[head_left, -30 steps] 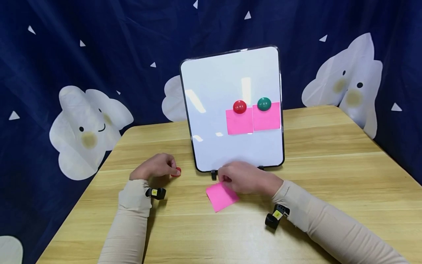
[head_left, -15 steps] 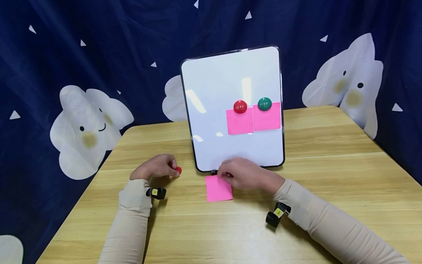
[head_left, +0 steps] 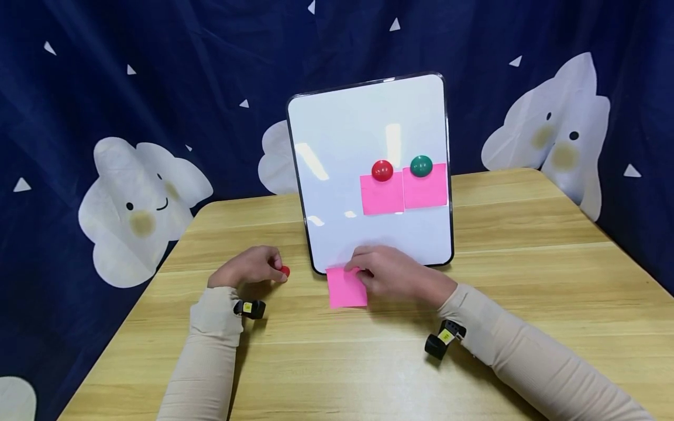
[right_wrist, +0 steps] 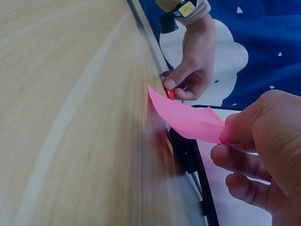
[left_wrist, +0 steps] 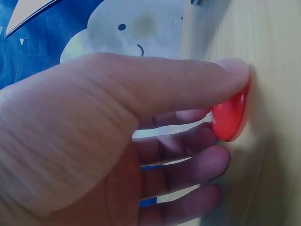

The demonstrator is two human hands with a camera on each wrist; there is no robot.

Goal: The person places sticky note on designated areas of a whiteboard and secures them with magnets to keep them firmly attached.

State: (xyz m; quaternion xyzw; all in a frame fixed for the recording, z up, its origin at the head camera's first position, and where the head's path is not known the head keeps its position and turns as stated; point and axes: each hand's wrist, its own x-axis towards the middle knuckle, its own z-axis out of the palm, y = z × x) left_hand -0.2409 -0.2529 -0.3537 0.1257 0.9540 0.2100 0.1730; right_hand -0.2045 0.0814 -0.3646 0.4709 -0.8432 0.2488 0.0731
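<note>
My right hand (head_left: 392,272) pinches a pink sticky note (head_left: 346,289) by its upper right corner, in front of the whiteboard's bottom edge. In the right wrist view the note (right_wrist: 188,117) bends as it hangs from thumb and fingers. To the left, my left hand (head_left: 250,266) holds a round red magnet (head_left: 285,271) at the tabletop. Thumb and fingers pinch this magnet (left_wrist: 229,117) in the left wrist view, its face partly covered by the thumb. On the whiteboard (head_left: 337,134), a red magnet (head_left: 382,171) and a green magnet (head_left: 421,166) sit over two more pink notes (head_left: 382,197).
The whiteboard leans upright on a small black stand (right_wrist: 186,153) on the wooden table (head_left: 526,280). Behind it hangs a dark blue curtain (head_left: 210,70) with white clouds and triangles. Each wrist wears a black camera (head_left: 254,309).
My right hand has lifted the pink note off the table, straightened it and brought it up to the whiteboard's lower edge. The left hand stays nearly still with the red magnet.
</note>
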